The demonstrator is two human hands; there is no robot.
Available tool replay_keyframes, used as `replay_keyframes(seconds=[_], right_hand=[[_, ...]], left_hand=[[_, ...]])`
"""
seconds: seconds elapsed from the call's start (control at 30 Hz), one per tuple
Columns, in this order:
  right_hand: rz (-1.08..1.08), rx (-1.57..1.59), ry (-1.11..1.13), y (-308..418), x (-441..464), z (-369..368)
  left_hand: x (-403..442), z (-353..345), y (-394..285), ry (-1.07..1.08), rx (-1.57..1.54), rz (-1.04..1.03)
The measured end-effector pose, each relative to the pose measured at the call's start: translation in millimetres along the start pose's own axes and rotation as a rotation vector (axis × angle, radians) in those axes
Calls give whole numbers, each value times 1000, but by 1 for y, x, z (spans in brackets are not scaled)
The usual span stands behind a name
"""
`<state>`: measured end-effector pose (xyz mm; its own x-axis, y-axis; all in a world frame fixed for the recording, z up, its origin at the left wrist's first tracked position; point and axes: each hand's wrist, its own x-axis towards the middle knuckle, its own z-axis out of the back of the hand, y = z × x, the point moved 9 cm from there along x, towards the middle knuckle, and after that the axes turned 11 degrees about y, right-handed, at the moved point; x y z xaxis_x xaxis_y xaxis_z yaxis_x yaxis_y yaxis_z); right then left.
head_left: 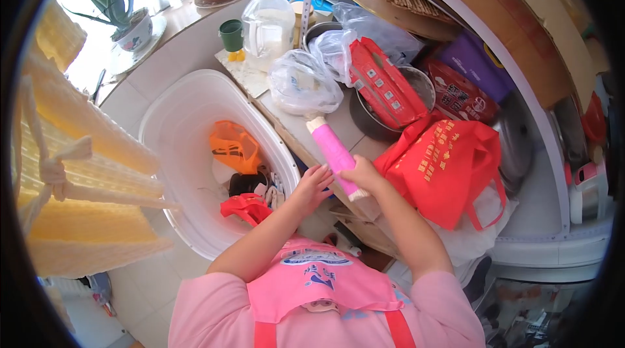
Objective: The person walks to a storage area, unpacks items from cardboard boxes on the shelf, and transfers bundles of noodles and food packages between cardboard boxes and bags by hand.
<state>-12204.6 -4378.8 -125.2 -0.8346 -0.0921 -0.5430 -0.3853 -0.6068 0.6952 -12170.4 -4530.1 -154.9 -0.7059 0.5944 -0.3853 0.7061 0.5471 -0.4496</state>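
My right hand (366,173) is wrapped around a bundle of dried noodles (331,147) in a pink paper wrapper, near its lower end. Pale noodle ends stick out at the top of the wrapper. Just left of the bundle is my left hand (313,186), its fingers stretched out and holding nothing; whether the fingertips touch the wrapper I cannot tell. Beyond the bundle, a knotted clear plastic bag (303,81) lies on the counter. A red cloth bag (439,166) with yellow print sits right of my right hand.
A big white plastic tub (170,128) at left holds an orange bag (234,146) and a red bag (246,207). A pot (372,121) carries a red packet (385,87). Behind stand a clear jug (268,26) and a green cup (230,35). A yellow curtain (84,185) hangs left.
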Motion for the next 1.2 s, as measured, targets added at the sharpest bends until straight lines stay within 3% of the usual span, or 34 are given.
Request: replay_keyframes(seconds=[0.07, 0.17, 0.23, 0.27, 0.3, 0.4, 0.43, 0.53, 0.67, 0.8, 0.87, 0.93, 1.0, 1.07, 1.2], right_hand=[[148, 222, 76, 13, -27, -8], [269, 115, -3, 54, -84, 22], [469, 407, -204, 64, -131, 64], [701, 397, -346, 74, -162, 90], [709, 388, -361, 78, -177, 96], [905, 253, -1014, 89, -268, 130], [904, 268, -1078, 86, -271, 130], [987, 292, -1035, 99, -262, 124], [996, 353, -1147, 103, -290, 133], [999, 313, -1066, 101, -294, 128], [1047, 378, -1026, 88, -307, 152], [1085, 602, -654, 81, -279, 176], [990, 610, -395, 78, -227, 188], [917, 777, -54, 73, -168, 183], [638, 699, 283, 71, -121, 137]], left_hand=[[22, -29, 4, 93, -84, -6], [35, -64, 4, 157, -303, -67], [22, -100, -22, 124, -320, -124], [21, -115, -32, 123, -335, -158], [19, -134, -43, 137, -338, -203], [9, -188, -55, 255, -338, -246], [6, -208, -55, 345, -335, -235], [-11, -250, -35, 366, -313, -258], [-22, -268, -34, 356, -254, -329], [-21, -261, -34, 346, -209, -278], [-24, -253, -29, 411, -169, -77], [-39, -238, -16, 428, -95, 111], [-49, -218, 16, 537, -74, 368], [-64, -207, 37, 568, -55, 453], [-83, -195, 64, 675, -133, 643]])
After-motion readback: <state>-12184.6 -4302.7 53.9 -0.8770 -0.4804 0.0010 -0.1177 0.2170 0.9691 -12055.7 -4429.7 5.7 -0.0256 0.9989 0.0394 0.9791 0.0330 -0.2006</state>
